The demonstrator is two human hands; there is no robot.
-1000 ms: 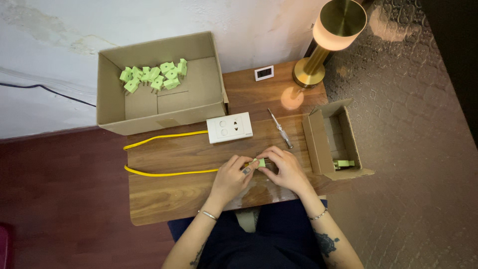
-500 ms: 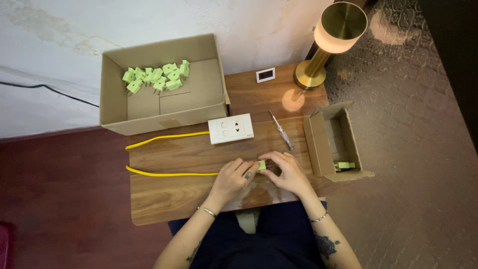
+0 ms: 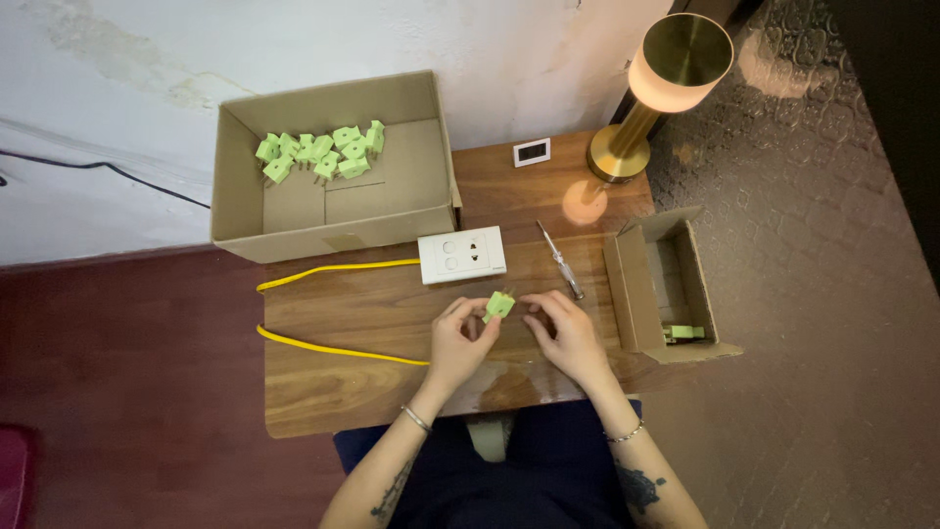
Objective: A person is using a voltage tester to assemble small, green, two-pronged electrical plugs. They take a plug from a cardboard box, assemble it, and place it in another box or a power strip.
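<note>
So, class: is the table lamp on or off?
On. The lamp has a shade that glows warm, and a bright patch of light lies on the wooden table beside its brass base.

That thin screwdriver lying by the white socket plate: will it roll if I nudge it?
Probably: the slim metal-shafted screwdriver looks round and lies flat on the smooth wooden table, so a sideways nudge may roll it. It seems light and stiff, easy to pinch by its handle.

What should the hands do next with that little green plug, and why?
Probably carry the green plug up to the white socket plate and push it in. The left hand pinches it just below that plate, the right hand waits beside it empty, and more green plugs lie in the big cardboard box.
</note>
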